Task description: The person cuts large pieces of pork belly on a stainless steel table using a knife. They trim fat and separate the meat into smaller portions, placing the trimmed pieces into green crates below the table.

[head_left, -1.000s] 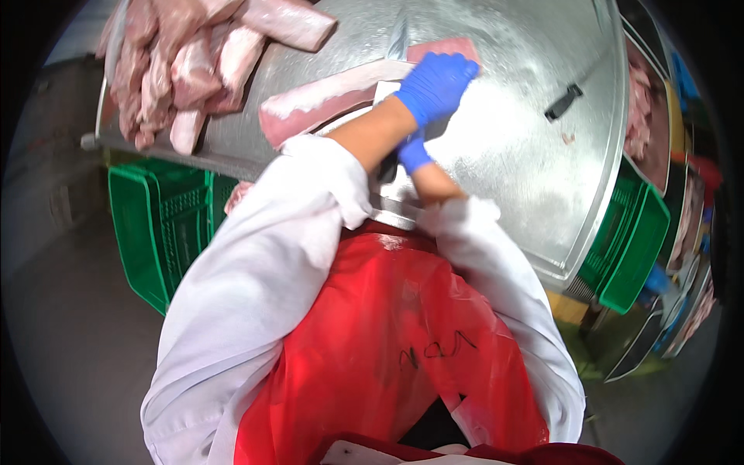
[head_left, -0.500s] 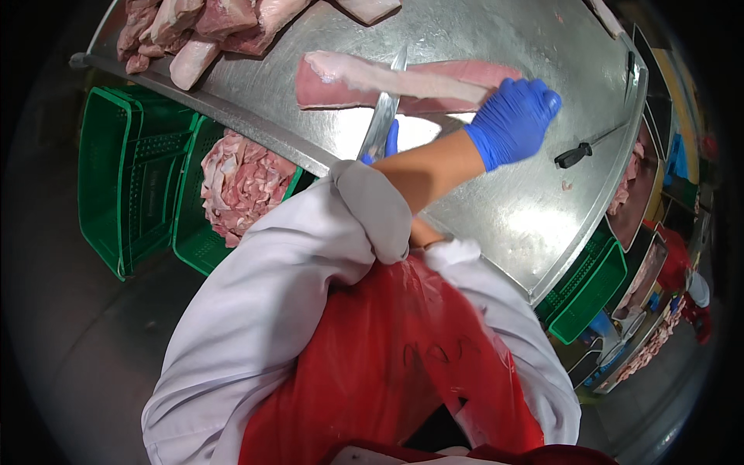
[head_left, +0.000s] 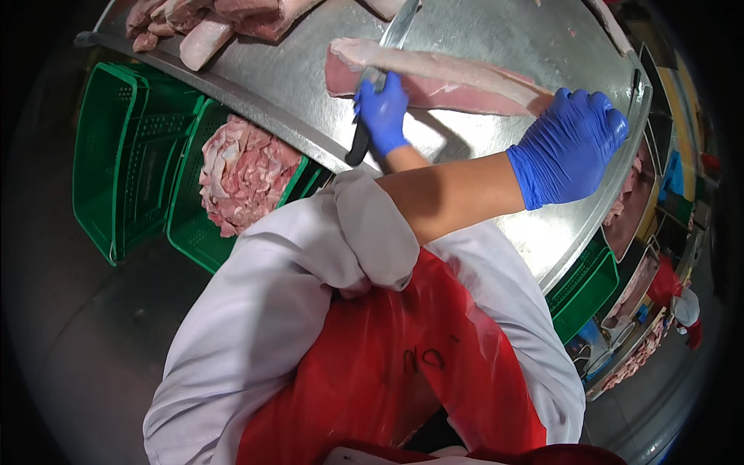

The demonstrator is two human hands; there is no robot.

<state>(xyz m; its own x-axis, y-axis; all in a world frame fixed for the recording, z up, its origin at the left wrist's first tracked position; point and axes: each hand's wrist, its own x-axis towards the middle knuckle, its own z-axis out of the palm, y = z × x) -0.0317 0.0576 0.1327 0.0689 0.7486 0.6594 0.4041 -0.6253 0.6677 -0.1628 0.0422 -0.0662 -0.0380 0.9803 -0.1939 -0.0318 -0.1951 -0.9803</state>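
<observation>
A long piece of pink meat [head_left: 457, 99] with a pale fatty strip [head_left: 465, 66] along it lies on the steel table [head_left: 496, 35]. My forearms cross, the left one on top. At the right end of the meat, my left hand [head_left: 572, 147], in a blue glove, is closed in a fist around the strip's end. My right hand [head_left: 384, 111], also blue-gloved, grips the black handle of a knife [head_left: 397, 29] near the meat's left end. The blade passes beneath the pale strip and comes out on the far side, pointing away from me.
Several meat pieces [head_left: 205, 39] are heaped at the table's far left. Below the left edge stand green crates [head_left: 101, 163], one holding meat trimmings [head_left: 244, 174]. Another green crate [head_left: 585, 294] is under the right edge. A person [head_left: 686, 310] is farther off at the right.
My left hand has moved right and nearer me, and the meat has shifted right. My right hand with the knife now shows from under the left forearm. The black-handled rod is now hidden.
</observation>
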